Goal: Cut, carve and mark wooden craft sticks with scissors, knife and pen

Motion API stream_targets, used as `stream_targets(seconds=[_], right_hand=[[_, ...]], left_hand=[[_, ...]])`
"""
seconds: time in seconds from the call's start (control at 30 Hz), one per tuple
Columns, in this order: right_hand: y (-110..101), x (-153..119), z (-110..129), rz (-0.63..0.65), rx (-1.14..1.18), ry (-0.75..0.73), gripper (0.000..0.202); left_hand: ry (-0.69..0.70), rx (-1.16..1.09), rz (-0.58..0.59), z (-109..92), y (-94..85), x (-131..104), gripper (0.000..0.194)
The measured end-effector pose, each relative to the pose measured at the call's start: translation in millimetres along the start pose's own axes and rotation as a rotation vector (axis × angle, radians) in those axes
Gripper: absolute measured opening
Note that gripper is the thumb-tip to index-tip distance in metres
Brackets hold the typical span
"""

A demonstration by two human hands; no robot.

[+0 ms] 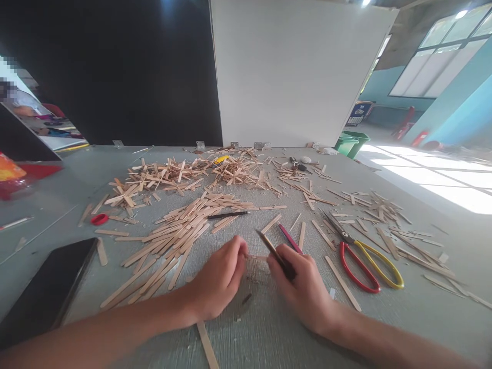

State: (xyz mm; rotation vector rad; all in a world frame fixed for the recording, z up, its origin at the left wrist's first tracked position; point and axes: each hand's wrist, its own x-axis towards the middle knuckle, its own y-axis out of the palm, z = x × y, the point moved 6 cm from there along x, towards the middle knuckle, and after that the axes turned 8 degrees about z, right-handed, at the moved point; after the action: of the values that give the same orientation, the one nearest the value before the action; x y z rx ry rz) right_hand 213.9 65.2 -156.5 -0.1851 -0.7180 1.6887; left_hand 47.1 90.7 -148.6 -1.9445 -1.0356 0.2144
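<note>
A short, thin wooden piece spans the gap between my two hands, low over the table. My left hand pinches its left end with closed fingers. My right hand is closed round a dark craft knife, whose tip points up and to the left, and its fingertips meet the right end of the wooden piece. Just beyond the right hand lies a purple pen-like tool. Wooden sticks lie in a loose fan ahead of my left hand. A black pen rests beside them.
Scissors with red and yellow handles lie to the right, near scattered sticks. A black phone-like slab and a red ring are on the left. Further back are stick heaps and an upright panel. A person is partly visible far left.
</note>
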Motion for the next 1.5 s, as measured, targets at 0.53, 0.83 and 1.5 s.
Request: stream_targets(seconds=[0.53, 0.83, 1.5], right_hand=[[-4.9, -2.6, -3.6, -0.027, 0.056, -0.001, 0.017], [-6.3, -1.8, -4.4, -0.026, 0.038, 0.020, 0.020], [-2.8, -12.9, 5.9, -0.085, -0.095, -0.163, 0.037]], left_hand=[[0.011, -0.173, -0.174, 0.6, -16.7, -3.0, 0.027], [0.153, -0.178, -0.227, -1.0, -14.4, -7.7, 0.031], [-0.122, -0.232, -0.102, 13.9, -3.9, -5.8, 0.022]])
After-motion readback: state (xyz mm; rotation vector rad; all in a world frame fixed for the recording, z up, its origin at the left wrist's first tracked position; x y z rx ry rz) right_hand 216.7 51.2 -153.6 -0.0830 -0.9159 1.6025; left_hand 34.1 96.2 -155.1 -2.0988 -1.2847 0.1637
